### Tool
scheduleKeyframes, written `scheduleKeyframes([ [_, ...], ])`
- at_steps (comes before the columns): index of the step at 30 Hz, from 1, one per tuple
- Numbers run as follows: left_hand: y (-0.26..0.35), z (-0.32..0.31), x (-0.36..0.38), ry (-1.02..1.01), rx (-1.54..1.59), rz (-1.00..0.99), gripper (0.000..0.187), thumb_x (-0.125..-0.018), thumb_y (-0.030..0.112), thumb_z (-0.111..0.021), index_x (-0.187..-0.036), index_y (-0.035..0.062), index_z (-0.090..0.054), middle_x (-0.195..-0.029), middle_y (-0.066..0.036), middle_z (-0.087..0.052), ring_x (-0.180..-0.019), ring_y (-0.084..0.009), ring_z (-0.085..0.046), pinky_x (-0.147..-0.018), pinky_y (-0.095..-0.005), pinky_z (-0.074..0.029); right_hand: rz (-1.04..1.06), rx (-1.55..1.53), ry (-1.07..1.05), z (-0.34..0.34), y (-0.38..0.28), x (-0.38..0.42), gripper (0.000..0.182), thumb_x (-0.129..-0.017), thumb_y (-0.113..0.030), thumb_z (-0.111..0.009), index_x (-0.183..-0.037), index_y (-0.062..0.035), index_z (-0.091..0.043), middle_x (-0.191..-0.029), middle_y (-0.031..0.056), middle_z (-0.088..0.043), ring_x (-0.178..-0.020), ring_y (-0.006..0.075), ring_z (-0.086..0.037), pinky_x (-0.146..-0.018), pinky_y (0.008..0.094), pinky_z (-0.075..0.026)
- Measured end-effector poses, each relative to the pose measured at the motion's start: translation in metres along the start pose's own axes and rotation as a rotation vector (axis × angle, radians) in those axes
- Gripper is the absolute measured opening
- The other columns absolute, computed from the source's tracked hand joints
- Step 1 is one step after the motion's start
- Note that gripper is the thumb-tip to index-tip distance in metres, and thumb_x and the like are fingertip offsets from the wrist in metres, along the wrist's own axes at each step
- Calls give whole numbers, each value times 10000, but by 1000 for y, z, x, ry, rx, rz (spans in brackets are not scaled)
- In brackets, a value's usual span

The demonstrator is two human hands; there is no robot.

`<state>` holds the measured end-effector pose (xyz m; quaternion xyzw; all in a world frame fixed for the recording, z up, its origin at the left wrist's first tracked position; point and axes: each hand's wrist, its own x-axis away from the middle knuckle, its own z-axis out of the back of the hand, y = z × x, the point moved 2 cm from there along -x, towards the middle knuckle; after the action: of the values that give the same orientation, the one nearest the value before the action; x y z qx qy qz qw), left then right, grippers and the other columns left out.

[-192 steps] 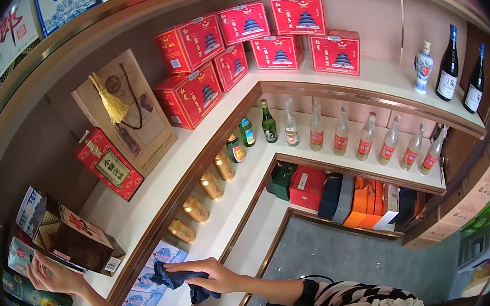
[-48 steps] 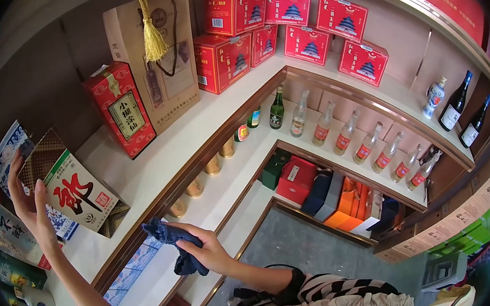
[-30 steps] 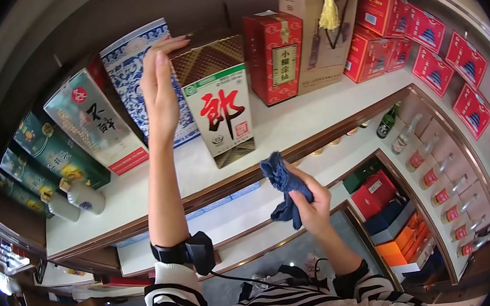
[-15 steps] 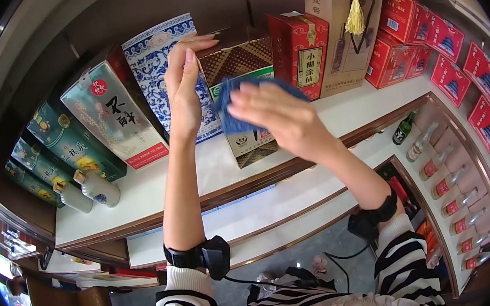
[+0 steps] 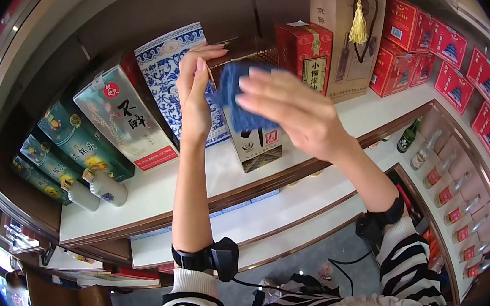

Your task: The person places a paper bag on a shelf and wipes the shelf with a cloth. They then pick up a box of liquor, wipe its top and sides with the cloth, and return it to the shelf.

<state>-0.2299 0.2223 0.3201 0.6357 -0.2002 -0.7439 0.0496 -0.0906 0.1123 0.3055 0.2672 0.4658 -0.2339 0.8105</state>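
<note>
A liquor box (image 5: 259, 146) with a brown woven-pattern top and a pale lower front stands upright on the white shelf. My left hand (image 5: 194, 95) grips its upper left edge, fingers over the top and thumb along the side. A blue cloth (image 5: 234, 97) lies against the front of the box, covering much of it. Over the cloth is my right hand (image 5: 300, 114), its fingers pressing the cloth and slightly blurred. Behind my left hand stands a blue-and-white patterned box (image 5: 172, 71); a red box (image 5: 300, 48) is close on the right.
Left along the shelf (image 5: 201, 187) stand a silver-white box (image 5: 125, 118), several green boxes (image 5: 85, 140) and two small white bottles (image 5: 105, 188). On the right are a tan paper bag (image 5: 342, 59) with a gold tassel, red boxes (image 5: 397, 65) and several glass bottles (image 5: 457, 211).
My right hand and the cloth have shifted slightly, the cloth now bunched higher and more upright on the box front. My left hand keeps its hold. The camera view has moved a little.
</note>
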Motion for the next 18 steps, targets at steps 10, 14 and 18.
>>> scheduleKeyframes([
  [10, -2, 0, 0, 16, -22, 17, 328, -890, 207, -357, -919, 1, -611, -1033, -121, -582, -1103, -258, -423, -965, -360, -278, -115, -100, -215, -30, -9, 55, 364, -722, 67, -527, -1043, -76, -624, -1116, 65, -593, -1060, 198, -552, -923, 346, -443],
  [14, -2, -3, 0, 43, -38, 14, 329, -893, 203, -349, -909, -3, -605, -1021, -119, -580, -1084, -249, -429, -957, -355, -283, -236, -306, -511, -39, -17, 91, 384, -661, 53, -524, -1026, -28, -612, -1115, 99, -585, -1062, 232, -542, -884, 333, -461],
  [18, -2, -5, 3, 56, 17, 0, 340, -895, 207, -339, -903, -13, -599, -1008, -120, -573, -1062, -241, -443, -955, -337, -288, -341, -452, -599, -26, -14, 70, 379, -727, 49, -555, -1071, -100, -608, -1118, 85, -585, -1056, 216, -550, -859, 322, -489],
])
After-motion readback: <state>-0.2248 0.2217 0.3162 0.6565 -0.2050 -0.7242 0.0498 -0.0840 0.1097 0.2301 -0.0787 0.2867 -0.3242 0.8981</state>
